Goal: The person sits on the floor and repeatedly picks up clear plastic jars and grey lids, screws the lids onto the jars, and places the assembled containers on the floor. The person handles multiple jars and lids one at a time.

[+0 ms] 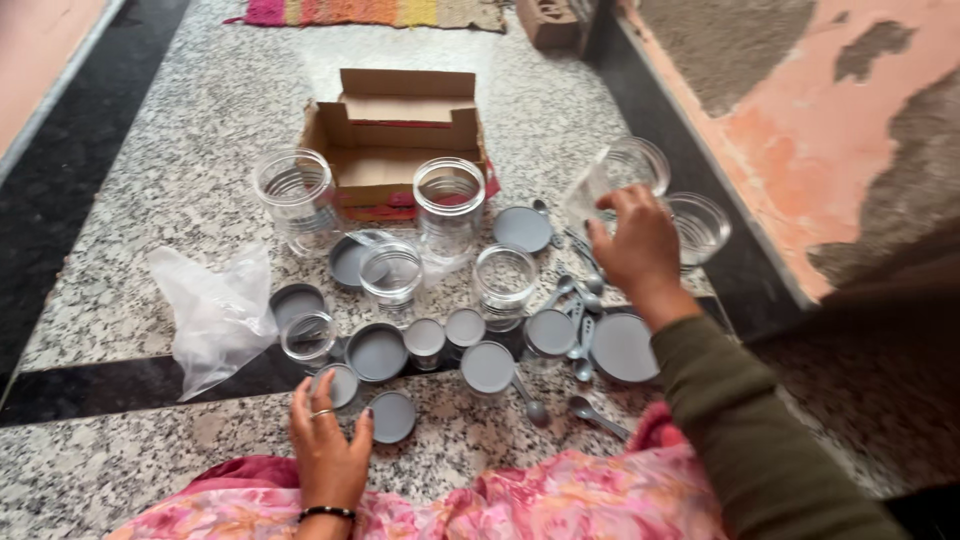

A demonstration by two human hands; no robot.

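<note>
My right hand (640, 250) grips a clear plastic jar (612, 175), lifted and tilted above the floor at the right. Just beyond it stands another clear jar (698, 228). My left hand (328, 440) rests on the granite floor, fingers around a small grey-lidded jar (342, 385), with a loose grey lid (392, 416) beside the thumb. Several clear jars, such as a tall jar (295, 195), a second tall jar (449, 205) and shorter jars (391, 275) (505, 283), stand in between. Grey spoons (580, 330) lie by a large grey lid (622, 347).
An open cardboard box (400, 135) sits behind the jars. A crumpled clear plastic bag (215, 315) lies at the left. A striped mat (375, 12) and a brick (545, 22) are at the far end. A peeling wall (800, 120) runs along the right.
</note>
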